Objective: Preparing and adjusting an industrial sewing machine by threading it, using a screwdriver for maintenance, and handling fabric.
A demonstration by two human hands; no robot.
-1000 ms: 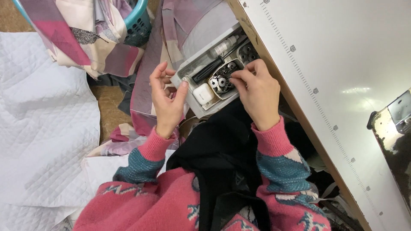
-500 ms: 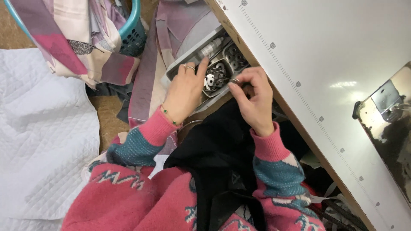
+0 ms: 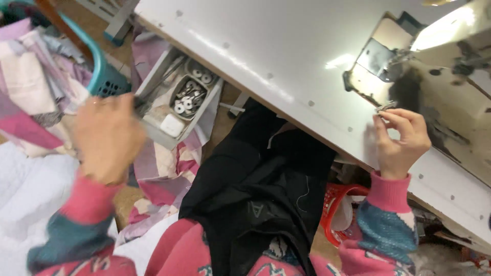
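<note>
A small metal part (image 3: 384,107) is pinched between the fingertips of the right hand (image 3: 401,142) above the white surface (image 3: 266,46), just beside the sewing machine (image 3: 450,66). The blurred left hand (image 3: 108,138) is held at the open drawer (image 3: 176,105) of bobbins; its grip cannot be told.

Bright light from above glares off the glossy white sewing table top (image 3: 286,56) and washes out the cream sewing machine (image 3: 450,61). My left hand (image 3: 107,140) is smeared with motion blur; my right hand (image 3: 401,140) looks sharper, though perhaps slightly soft.
</note>
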